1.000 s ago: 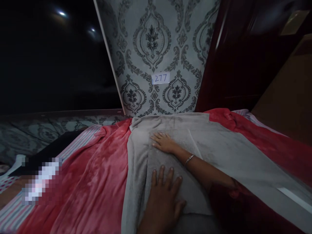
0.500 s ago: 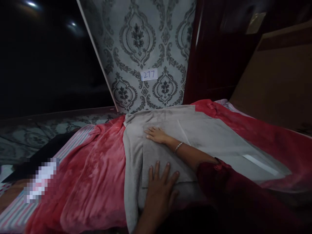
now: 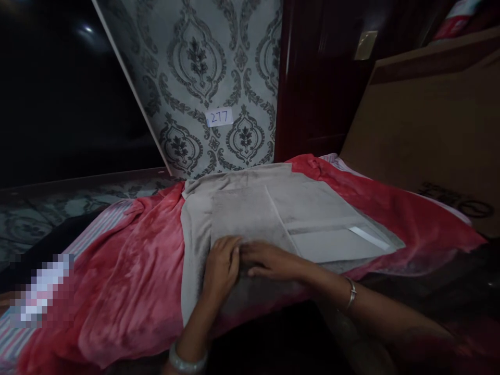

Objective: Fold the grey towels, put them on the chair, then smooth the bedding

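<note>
Hands (image 3: pixel 222 264) (image 3: pixel 269 259) together, grey blanket (image 3: pixel 196 221) beneath

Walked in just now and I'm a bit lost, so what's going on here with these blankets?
A person's left hand and right hand are close together at the near part of a gray cloth. Whether the fingers grip anything is hard to see. The gray cloth lies over a red blanket, and a glossy sheet lies on it.
</note>
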Motion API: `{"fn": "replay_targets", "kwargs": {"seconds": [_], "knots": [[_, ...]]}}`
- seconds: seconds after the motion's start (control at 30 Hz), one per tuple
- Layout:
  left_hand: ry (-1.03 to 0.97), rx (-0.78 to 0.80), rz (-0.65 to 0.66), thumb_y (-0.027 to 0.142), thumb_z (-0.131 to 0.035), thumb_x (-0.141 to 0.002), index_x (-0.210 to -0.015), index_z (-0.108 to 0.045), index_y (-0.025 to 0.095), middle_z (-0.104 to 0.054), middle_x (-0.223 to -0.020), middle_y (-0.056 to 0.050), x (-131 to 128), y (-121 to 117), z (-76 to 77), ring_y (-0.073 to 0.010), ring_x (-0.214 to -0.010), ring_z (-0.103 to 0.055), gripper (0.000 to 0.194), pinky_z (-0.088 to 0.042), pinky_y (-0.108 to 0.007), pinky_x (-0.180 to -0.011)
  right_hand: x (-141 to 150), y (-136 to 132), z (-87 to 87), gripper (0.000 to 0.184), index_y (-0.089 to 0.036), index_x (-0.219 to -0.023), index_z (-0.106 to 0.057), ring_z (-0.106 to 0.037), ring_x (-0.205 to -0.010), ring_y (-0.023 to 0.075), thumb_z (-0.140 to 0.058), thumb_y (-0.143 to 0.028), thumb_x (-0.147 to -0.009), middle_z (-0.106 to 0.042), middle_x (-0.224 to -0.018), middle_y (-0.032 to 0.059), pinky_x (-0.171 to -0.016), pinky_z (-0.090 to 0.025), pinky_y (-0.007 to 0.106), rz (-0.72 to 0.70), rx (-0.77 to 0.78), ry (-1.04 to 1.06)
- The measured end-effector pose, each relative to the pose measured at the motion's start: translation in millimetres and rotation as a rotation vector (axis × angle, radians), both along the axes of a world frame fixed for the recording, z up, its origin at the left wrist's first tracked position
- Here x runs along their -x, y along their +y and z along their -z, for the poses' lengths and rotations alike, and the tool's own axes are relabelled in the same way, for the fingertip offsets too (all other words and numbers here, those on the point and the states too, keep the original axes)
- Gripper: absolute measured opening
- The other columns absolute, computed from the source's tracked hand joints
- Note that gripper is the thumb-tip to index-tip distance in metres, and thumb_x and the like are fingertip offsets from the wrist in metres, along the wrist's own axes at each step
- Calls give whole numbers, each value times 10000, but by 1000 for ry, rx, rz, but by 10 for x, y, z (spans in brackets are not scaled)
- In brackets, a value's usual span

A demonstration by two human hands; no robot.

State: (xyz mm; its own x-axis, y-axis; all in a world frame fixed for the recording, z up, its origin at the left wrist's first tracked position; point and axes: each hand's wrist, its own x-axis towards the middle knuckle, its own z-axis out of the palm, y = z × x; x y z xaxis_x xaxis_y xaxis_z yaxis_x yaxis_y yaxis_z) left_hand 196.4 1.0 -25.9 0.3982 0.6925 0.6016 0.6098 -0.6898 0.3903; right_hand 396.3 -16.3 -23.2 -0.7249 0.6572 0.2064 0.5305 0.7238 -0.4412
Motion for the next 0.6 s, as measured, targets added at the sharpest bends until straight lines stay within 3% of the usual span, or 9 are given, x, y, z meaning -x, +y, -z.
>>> {"fn": "replay_targets", "kwargs": {"seconds": [0.1, 0.17, 0.3, 0.6], "knots": [[264, 81, -18, 284, -445, -962, -1416, -521, 170, -534, -1467, -131, -81, 264, -85, -274, -1384, -455, 474, -376, -495, -1136, -189, 80, 21, 544, -213, -1503, -449, -282, -1474, 300, -480, -438, -1008, -382, -1560, 155, -1183, -224, 555, 367, -58, -64], [441, 134, -51, 348, -499, -944, -1487, -449, 214, -385, -1580, -116, -133, 383, -99, -333, -1475, -309, 561, -283, -597, -1170, -244, 72, 84, 588, -237, -1518, -425, -214, -1495, 329, -509, -479, -988, -313, -1596, 141, -1181, -191, 596, 494, -73, -151], [679, 203, -141, 412, -478, -952, -1506, -425, 270, -300, -1617, -69, -196, 470, -39, -384, -1503, -205, 575, -188, -677, -1168, -251, -63, 216, 575, -264, -1518, -420, -226, -1496, 286, -508, -476, -990, -312, -1605, 95, -1207, -171, 545, 546, -104, -158], [734, 138, -179, 417, -420, -954, -1502, -426, 289, -313, -1611, -57, -187, 554, 77, -362, -1506, -210, 563, -202, -654, -1169, -541, -393, 397, 506, -257, -1444, -527, -281, -1477, 267, -538, -446, -975, -420, -1551, 57, -1202, -231, 513, 597, -105, 76]]}}
